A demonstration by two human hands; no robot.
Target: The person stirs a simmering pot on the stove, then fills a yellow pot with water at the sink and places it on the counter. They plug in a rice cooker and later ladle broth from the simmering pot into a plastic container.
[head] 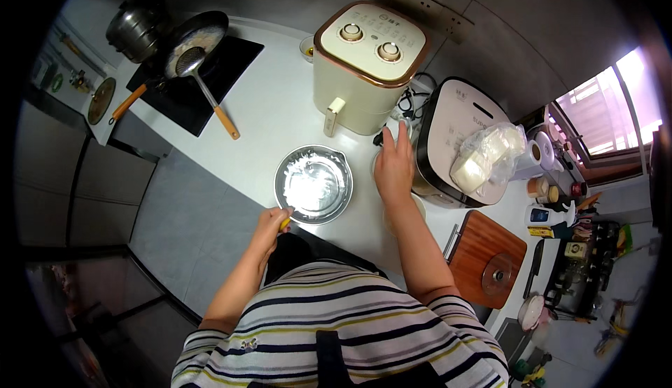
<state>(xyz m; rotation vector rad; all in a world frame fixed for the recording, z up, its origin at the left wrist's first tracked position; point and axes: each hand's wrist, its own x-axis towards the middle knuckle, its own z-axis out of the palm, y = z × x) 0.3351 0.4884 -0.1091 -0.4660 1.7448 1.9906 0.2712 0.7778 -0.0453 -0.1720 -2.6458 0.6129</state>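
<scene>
My left hand (275,223) is closed around the yellow handle of a metal saucepan (314,184), which sits at the counter's front edge. Liquid seems to lie in the pan, though glare makes this hard to tell. My right hand (395,170) reaches toward the gap between the cream air fryer (362,68) and the rice cooker (446,125), near a small clear object and a black plug. Its fingertips point away from me, and whether it holds anything cannot be told. Round containers are partly hidden beneath my right hand and forearm.
At the left, a wok (212,23) with pale food and a slotted skimmer (191,61) stands on the black cooktop (231,68), beside a steamer pot (134,31). A bagged pale item (488,157) lies on the rice cooker. Right are a wooden cutting board (480,246), glass lid (496,274) and knife (533,267).
</scene>
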